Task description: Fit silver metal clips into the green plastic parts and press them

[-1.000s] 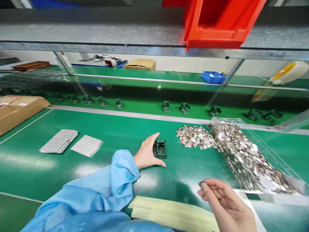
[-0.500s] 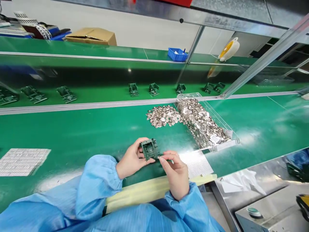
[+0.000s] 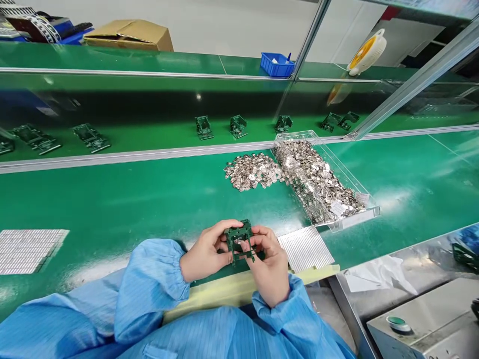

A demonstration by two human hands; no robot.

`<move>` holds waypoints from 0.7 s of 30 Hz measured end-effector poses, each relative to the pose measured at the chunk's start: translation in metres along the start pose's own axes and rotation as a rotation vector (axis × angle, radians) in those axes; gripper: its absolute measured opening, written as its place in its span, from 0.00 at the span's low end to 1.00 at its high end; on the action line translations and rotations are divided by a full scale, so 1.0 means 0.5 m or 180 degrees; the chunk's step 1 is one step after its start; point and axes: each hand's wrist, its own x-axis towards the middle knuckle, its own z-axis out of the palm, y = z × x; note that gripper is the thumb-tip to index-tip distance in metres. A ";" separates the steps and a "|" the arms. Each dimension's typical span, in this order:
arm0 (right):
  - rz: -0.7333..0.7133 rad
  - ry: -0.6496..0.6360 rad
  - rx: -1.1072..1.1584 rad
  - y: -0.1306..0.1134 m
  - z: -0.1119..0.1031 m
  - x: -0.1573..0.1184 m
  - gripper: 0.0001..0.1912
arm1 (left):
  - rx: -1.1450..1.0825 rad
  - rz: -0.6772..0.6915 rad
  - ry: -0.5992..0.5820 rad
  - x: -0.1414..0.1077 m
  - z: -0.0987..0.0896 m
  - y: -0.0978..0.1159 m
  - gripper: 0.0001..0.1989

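A dark green frame-like part point(image 3: 239, 234) is held above the front edge of the green bench. My left hand point(image 3: 209, 252) grips its left side between thumb and fingers. My right hand point(image 3: 269, 262) is closed at its right side, thumb and fingertips at the opening; a small shiny bit shows by the thumb tip, too small to name. Beyond my hands lies a loose pile of small silvery metal pieces point(image 3: 252, 171). It touches a clear tray point(image 3: 359, 218) filled with more of these pieces.
White ribbed sheets lie at the right point(image 3: 307, 248) and far left point(image 3: 32, 251). Several green parts stand on the conveyor strip behind a metal rail point(image 3: 149, 155). A blue bin point(image 3: 277, 65) and cardboard box point(image 3: 129, 35) sit farther back. A metal machine point(image 3: 430, 319) is at lower right.
The green part has been turned and now stands more upright between my hands. My right fingers have moved from its lower corner up to its right side and opening. The camera view has shifted slightly.
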 end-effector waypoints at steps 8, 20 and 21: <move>0.0087 -0.0056 0.0089 0.008 -0.003 -0.001 0.10 | 0.0275 0.0157 -0.0134 0.000 -0.009 0.014 0.19; 0.0544 0.0005 0.1001 0.008 0.019 -0.013 0.12 | 0.0428 0.0088 0.0222 -0.009 0.004 0.021 0.17; 0.0561 0.0011 0.1029 0.007 0.020 -0.014 0.13 | 0.0452 0.0106 0.0236 -0.010 0.004 0.021 0.17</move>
